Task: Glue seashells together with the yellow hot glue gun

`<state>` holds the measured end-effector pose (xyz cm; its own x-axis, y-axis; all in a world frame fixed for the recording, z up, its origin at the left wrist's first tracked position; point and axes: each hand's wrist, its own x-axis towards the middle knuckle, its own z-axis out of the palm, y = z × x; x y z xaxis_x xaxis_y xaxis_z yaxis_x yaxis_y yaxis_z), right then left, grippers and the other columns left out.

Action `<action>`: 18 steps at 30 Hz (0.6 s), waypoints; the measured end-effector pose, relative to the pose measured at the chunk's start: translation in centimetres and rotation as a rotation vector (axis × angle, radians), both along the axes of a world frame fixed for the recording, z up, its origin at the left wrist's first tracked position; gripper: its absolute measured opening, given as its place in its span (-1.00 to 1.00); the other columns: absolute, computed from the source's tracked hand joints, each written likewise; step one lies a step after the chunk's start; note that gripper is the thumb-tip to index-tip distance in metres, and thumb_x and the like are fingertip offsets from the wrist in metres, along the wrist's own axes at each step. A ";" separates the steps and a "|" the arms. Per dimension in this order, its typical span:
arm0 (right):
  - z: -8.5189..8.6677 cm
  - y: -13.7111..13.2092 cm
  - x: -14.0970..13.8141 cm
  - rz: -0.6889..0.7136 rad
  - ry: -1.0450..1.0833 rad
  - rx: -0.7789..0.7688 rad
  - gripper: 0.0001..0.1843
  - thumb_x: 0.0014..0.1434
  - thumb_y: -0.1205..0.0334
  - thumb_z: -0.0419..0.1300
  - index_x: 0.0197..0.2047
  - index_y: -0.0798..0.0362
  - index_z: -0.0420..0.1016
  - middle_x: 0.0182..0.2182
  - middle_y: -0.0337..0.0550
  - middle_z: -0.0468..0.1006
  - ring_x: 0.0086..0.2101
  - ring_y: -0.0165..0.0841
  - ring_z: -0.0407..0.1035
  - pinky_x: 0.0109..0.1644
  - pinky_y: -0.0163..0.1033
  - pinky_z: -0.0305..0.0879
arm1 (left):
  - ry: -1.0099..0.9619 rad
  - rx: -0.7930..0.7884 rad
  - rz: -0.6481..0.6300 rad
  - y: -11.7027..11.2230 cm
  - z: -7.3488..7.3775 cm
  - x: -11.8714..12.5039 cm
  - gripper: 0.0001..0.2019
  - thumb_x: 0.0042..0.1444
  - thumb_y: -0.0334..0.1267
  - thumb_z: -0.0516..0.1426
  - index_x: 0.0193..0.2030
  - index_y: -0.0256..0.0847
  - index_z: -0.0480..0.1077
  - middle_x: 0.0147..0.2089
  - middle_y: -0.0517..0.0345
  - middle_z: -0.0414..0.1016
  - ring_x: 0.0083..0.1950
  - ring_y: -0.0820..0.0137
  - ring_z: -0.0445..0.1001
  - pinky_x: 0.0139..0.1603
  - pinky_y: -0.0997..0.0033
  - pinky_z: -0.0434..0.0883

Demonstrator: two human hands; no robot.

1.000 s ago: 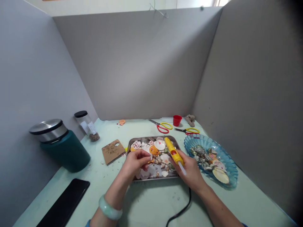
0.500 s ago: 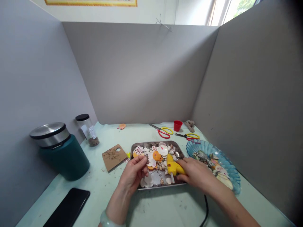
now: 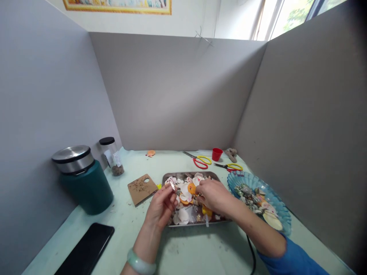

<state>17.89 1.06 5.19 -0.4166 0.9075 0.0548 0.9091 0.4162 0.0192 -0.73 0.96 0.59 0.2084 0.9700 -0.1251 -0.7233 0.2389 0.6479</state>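
Right hand (image 3: 213, 195) now off glue gun (image 3: 207, 211), hold unclear; shiny white piece (image 3: 172, 186) in left hand (image 3: 161, 205).

the right grip (image 3: 213, 195) hides part of the yellow glue gun (image 3: 206, 211).

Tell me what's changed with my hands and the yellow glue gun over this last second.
Your right hand has let go of the yellow glue gun, which now lies at the front of the tray, and has moved left to the orange piece. Your left hand still pinches a small pale piece. The red cup and blue dish stayed put.
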 end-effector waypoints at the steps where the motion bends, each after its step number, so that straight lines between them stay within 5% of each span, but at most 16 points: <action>1: 0.1 0.0 -0.1 -0.004 -0.007 0.000 -0.82 0.16 0.20 0.18 -0.29 0.02 0.61 -0.30 -0.03 0.61 -0.23 -0.17 0.47 -0.23 -0.23 0.23 | -0.020 0.001 0.022 0.0 0.0 -0.1 -0.71 -0.21 -0.35 0.38 -0.36 -0.32 0.39 -0.51 0.32 0.37 -0.62 0.68 0.18 -0.63 0.66 0.23; 6: 0.5 -1.4 1.1 -0.087 -0.037 0.012 -0.84 0.12 0.27 0.18 -0.30 0.07 0.59 -0.27 0.06 0.60 -0.19 -0.11 0.46 -0.20 -0.20 0.25 | -0.018 0.001 0.027 -0.1 0.2 0.0 -0.70 -0.21 -0.35 0.37 -0.34 -0.30 0.38 -0.55 0.37 0.30 -0.64 0.68 0.17 -0.64 0.65 0.21; 13: -1.4 -4.1 4.1 -0.261 -0.020 -0.096 -0.74 0.11 0.19 0.18 -0.11 0.03 0.51 -0.19 0.06 0.59 -0.17 -0.03 0.47 -0.25 -0.15 0.27 | 0.015 -0.007 -0.020 -0.5 0.5 0.3 -0.66 -0.23 -0.38 0.38 -0.30 -0.27 0.37 -0.56 0.38 0.30 -0.65 0.66 0.19 -0.62 0.62 0.24; 18: -2.0 -4.7 4.6 -0.256 0.077 -0.124 -0.70 0.14 0.24 0.13 -0.05 0.01 0.50 -0.21 0.04 0.62 -0.19 -0.06 0.49 -0.19 -0.13 0.27 | -0.006 -0.003 -0.016 -0.6 0.5 0.3 -0.61 -0.20 -0.39 0.36 -0.20 -0.25 0.36 -0.54 0.38 0.32 -0.65 0.65 0.22 -0.62 0.62 0.26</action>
